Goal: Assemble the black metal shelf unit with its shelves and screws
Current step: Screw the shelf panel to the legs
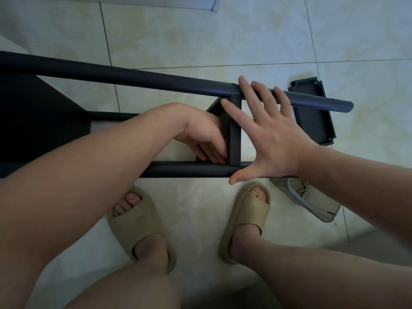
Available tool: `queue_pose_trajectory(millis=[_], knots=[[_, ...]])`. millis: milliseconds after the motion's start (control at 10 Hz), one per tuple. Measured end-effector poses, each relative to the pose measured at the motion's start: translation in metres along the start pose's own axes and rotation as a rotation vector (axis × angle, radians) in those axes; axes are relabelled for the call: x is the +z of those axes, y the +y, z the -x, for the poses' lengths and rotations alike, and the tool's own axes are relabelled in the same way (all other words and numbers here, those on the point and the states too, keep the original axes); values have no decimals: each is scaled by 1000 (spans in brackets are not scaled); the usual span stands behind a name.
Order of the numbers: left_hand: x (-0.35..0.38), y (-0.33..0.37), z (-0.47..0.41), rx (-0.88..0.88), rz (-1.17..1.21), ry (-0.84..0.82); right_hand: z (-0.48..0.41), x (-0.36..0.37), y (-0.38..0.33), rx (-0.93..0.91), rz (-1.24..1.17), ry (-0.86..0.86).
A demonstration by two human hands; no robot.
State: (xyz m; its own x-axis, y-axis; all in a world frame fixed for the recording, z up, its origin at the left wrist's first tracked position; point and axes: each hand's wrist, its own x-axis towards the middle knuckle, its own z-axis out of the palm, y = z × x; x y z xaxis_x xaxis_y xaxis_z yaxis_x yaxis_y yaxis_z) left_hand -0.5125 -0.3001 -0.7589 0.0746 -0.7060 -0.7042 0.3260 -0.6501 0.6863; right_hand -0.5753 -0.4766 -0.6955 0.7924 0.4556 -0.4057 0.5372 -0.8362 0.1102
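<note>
Head view: black shelf frame [111, 76] lies flat on the tiled floor [200, 41], both hands at one crossbar [235, 139].
Right hand [272, 139] has its grip apart, fingers spread straight, fingertips on the frame's far tube [312, 100], palm over the gap just right of the crossbar, thumb by the near tube [189, 169]. Left hand [205, 137] reaches between the tubes, fingers curled against the crossbar's left side; cannot tell if its grip is clamped on anything. Dark shelf panel [33, 121] sits in the frame at the left edge. Loose black shelf [312, 117] lies on the floor past the far tube's right end. Beige slippers [133, 217] sit near the near tube; a grey object [316, 204] lies under the right forearm.
</note>
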Motion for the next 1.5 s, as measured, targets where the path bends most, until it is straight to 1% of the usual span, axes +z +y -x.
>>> queue_pose_trajectory(millis=[100, 300, 400, 700, 800, 1100, 1200, 1400, 1500], knots=[[0, 0, 1, -9, -3, -9, -2, 3, 3, -5, 7, 30], [1, -2, -4, -14, 9, -7, -3, 14, 3, -14, -73, 71], [1, -3, -6, -17, 30, 1, -3, 16, 3, -21, -110, 65], [1, -1, -1, -24, 64, -11, -1, 18, 3, 20, -114, 69], [3, 0, -1, -39, 40, -3, -1, 20, 3, 12, -114, 74], [4, -1, -3, -33, 122, 6, -3, 21, 5, -9, -107, 66], [5, -1, -1, -32, 121, 4, -3, 20, 5, -11, -109, 64], [5, 3, 2, -77, 29, 30, -4, 21, 5, -14, -106, 62], [6, 2, 0, -93, 61, 34, -4, 21, 5, -14, -107, 60]])
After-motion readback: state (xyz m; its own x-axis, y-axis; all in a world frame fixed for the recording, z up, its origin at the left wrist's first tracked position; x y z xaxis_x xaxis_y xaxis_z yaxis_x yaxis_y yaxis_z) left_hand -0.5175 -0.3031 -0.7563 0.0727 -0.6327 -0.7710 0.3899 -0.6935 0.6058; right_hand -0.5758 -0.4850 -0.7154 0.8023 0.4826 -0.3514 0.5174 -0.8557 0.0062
